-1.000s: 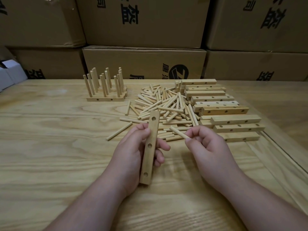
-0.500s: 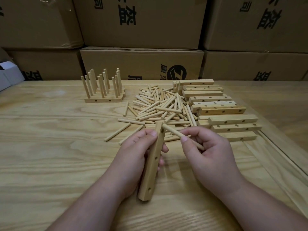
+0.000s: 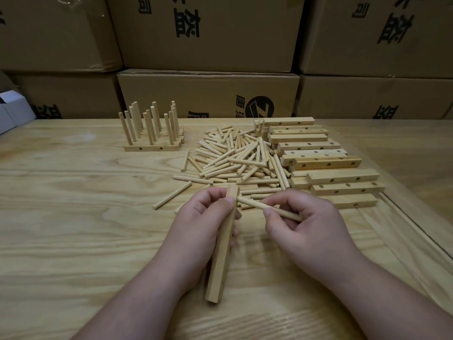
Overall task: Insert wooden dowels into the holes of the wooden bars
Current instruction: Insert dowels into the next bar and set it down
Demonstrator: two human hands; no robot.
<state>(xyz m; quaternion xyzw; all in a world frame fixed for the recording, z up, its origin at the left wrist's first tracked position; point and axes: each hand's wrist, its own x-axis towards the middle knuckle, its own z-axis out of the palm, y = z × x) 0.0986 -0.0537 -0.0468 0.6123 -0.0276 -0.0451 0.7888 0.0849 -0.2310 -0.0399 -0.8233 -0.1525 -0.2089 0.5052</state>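
Above the pale wood-grain counter [image 3: 73,229], the left hand [image 3: 196,231] grips a long square pale wooden bar [image 3: 221,253] nearly on end, while the right hand [image 3: 306,231] pinches a round pale wooden dowel [image 3: 267,208] whose tip meets the bar's upper side.

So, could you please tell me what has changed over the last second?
The left hand has turned the wooden bar so its holed face no longer faces the camera. The right hand has brought its dowel leftward until the tip meets the bar's upper end. Both grips, the dowel pile and the stacked bars are unchanged.
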